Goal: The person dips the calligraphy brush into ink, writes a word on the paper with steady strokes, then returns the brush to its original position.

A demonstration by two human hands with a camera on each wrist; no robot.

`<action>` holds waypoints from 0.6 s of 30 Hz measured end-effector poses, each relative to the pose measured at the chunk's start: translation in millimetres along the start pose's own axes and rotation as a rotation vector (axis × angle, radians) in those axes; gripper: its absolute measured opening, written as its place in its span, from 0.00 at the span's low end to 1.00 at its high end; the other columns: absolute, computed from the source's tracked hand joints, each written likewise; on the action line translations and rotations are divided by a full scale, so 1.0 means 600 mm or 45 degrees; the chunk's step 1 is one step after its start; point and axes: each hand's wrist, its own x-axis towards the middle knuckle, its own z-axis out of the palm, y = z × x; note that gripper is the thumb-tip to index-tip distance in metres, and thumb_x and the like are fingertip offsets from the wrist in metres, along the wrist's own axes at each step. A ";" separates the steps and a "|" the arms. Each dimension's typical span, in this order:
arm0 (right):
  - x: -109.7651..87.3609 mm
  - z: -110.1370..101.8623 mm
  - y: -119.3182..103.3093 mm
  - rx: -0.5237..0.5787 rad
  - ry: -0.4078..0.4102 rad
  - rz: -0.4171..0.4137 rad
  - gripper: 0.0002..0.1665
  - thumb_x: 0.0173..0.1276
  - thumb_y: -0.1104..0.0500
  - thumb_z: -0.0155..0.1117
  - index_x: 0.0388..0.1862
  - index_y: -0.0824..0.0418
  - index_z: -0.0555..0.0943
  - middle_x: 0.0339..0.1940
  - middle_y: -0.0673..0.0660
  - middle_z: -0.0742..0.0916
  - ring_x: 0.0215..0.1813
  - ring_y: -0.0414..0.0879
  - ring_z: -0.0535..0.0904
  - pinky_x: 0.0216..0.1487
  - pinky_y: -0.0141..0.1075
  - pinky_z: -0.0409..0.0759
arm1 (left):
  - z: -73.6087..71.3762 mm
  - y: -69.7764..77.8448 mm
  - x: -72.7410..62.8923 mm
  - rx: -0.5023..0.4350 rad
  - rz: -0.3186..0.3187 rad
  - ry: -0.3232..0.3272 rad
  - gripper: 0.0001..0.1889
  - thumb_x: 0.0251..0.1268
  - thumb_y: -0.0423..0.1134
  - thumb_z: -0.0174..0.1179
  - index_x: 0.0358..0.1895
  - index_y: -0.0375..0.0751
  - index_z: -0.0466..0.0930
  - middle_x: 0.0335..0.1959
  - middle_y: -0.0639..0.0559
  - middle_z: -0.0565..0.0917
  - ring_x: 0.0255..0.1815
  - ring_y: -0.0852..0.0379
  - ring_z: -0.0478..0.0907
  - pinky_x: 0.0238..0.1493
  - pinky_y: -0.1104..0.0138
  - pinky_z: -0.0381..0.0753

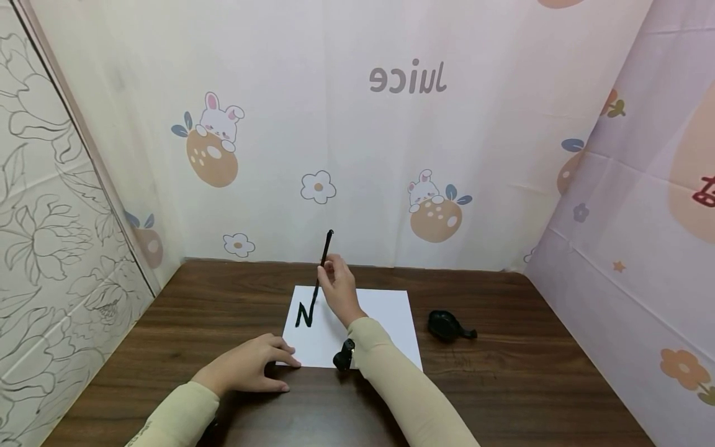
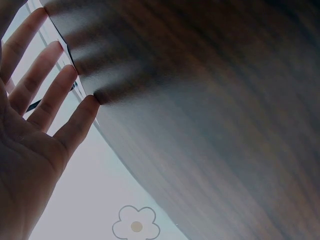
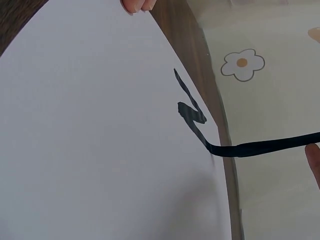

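On my head view, the right hand (image 1: pixel 342 288) reaches up and forward over the white paper (image 1: pixel 385 323), wrist raised, pinching the black brush (image 1: pixel 326 249) between thumb and fingers, brush leaning slightly right at its top. Its tip meets the end of the black N-shaped mark (image 1: pixel 305 315) on the paper's left part. I've got the left hand (image 1: pixel 251 366) spread low, fingertips on the paper's near-left corner, thumb out on the wooden table (image 1: pixel 530 385). A black dish (image 1: pixel 445 325) sits right of the paper.

Left wrist: palm toward me, fingers straight and fanned, gripping nothing.

Right wrist: brush slanting in from the right, one fingertip against it; I can't see the full grip here.
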 end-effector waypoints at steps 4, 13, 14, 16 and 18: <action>0.001 -0.001 0.003 -0.002 0.014 -0.006 0.14 0.81 0.55 0.52 0.58 0.60 0.72 0.46 0.54 0.81 0.48 0.44 0.78 0.46 0.36 0.82 | -0.001 0.001 0.001 0.004 0.009 0.006 0.17 0.60 0.54 0.71 0.51 0.57 0.87 0.53 0.53 0.82 0.55 0.53 0.77 0.56 0.56 0.79; 0.005 -0.012 -0.006 0.013 0.083 -0.073 0.12 0.79 0.59 0.54 0.57 0.62 0.72 0.44 0.54 0.80 0.47 0.45 0.79 0.43 0.36 0.82 | -0.003 0.004 0.001 -0.009 0.008 -0.003 0.17 0.61 0.54 0.71 0.51 0.57 0.88 0.53 0.52 0.82 0.54 0.53 0.77 0.55 0.57 0.80; 0.007 -0.014 -0.008 0.013 0.093 -0.088 0.12 0.79 0.59 0.54 0.56 0.63 0.72 0.43 0.55 0.80 0.46 0.46 0.79 0.43 0.36 0.82 | -0.003 0.005 0.001 -0.012 -0.001 -0.009 0.17 0.61 0.54 0.71 0.51 0.57 0.88 0.53 0.53 0.82 0.55 0.54 0.77 0.55 0.57 0.80; 0.011 -0.018 -0.012 0.014 0.109 -0.117 0.12 0.78 0.60 0.55 0.56 0.63 0.72 0.43 0.55 0.80 0.46 0.46 0.79 0.42 0.36 0.83 | -0.004 0.005 0.001 -0.020 -0.020 -0.022 0.17 0.60 0.53 0.71 0.51 0.57 0.87 0.54 0.53 0.82 0.55 0.54 0.77 0.56 0.57 0.79; 0.016 -0.022 -0.015 0.015 0.116 -0.139 0.12 0.78 0.61 0.55 0.56 0.64 0.72 0.42 0.55 0.80 0.45 0.46 0.79 0.41 0.36 0.83 | -0.006 0.006 0.002 -0.024 -0.035 -0.032 0.17 0.60 0.53 0.71 0.51 0.57 0.87 0.54 0.53 0.82 0.55 0.54 0.77 0.56 0.57 0.79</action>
